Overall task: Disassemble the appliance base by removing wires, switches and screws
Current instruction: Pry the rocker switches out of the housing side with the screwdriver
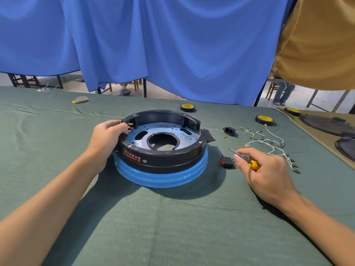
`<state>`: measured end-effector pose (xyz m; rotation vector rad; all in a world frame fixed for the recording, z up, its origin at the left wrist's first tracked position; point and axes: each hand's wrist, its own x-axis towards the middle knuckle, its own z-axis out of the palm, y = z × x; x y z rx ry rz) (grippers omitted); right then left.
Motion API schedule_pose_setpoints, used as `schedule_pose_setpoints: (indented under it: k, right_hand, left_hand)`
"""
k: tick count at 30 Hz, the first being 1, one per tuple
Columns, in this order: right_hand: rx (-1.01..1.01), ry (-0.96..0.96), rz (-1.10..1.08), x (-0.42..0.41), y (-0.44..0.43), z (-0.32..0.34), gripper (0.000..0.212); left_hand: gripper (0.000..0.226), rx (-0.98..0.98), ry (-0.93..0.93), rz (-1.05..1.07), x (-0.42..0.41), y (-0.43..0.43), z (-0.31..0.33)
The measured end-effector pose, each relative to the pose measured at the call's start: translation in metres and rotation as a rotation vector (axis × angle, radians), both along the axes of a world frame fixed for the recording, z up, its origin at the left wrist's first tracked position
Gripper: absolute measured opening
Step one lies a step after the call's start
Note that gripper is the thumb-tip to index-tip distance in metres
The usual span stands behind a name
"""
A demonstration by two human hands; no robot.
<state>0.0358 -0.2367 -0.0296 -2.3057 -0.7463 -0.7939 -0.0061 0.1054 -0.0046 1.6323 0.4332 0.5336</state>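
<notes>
Base: round, with a black wall over a blue lower ring. It sits mid-table on the cloth, open side up, showing a bluish plate with a large centre hole.
Left hand: curled over the base's left wall and gripping it. The fingers hook over the rim, with the tips just beside the terminals.
Terminals: brass tabs sticking inward from the left wall.
Right hand: right of the base and apart from it, low over the cloth. It is closed round the screwdriver.
Screwdriver: the yellow handle lies in the palm and the shaft is pinched between thumb and forefinger. The tip points up and left, touching nothing.
Switch: black with a red rocker. It lies on the cloth between the base and the right hand, just beside the fingertips.
Socket: black, on the cloth right of the base and beyond the switch.
Screws: small brass ones just beside the socket.
Wires: white with metal end clips, lying loose on the cloth beyond the right hand.
Tape: a black roll with a yellow core behind the base. A second roll lies behind the wires.
Cloth: green, covering the table.
Curtain: blue, hanging behind the table.
</notes>
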Motion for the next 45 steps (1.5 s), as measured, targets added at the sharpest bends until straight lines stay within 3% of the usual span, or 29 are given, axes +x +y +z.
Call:
schedule_pose_setpoints:
  k: [6, 11, 15, 20, 29, 33, 36, 40, 45]
  right_hand:
    - [-0.004, -0.049, -0.013, 0.001, 0.000, -0.001, 0.010]
    - [0.003, 0.041, 0.015, 0.001, 0.002, -0.001, 0.002]
    - [-0.045, 0.183, 0.041, -0.001, 0.003, 0.004, 0.021]
    - [0.117, 0.273, 0.150, -0.009, 0.008, 0.030, 0.045]
    - [0.360, 0.515, 0.243, -0.017, 0.025, 0.064, 0.055]
    - [0.232, 0.556, 0.327, -0.025, 0.040, 0.071, 0.035]
    - [0.077, 0.463, 0.392, -0.033, 0.056, 0.076, 0.015]
    - [-0.165, 0.255, 0.321, -0.035, 0.084, 0.079, 0.021]
    - [-0.378, 0.348, 0.257, -0.021, 0.120, 0.068, 0.023]
  left_hand:
    - [0.019, 0.181, 0.090, 0.096, 0.003, 0.000, 0.007]
    - [0.040, 0.121, 0.033, 0.015, 0.000, 0.004, 0.005]
    - [0.047, 0.088, 0.038, -0.094, -0.005, 0.017, 0.007]
    - [0.051, 0.092, 0.054, -0.234, -0.010, 0.021, 0.010]
    - [0.055, 0.081, 0.068, -0.338, -0.007, 0.016, 0.011]
    - [0.053, 0.093, 0.072, -0.424, -0.004, 0.011, 0.007]
    - [0.046, 0.019, 0.015, -0.429, -0.002, 0.008, 0.001]
    - [0.032, -0.198, -0.084, -0.407, 0.002, 0.002, -0.011]
    - [0.035, -0.298, -0.123, -0.371, 0.002, -0.002, -0.016]
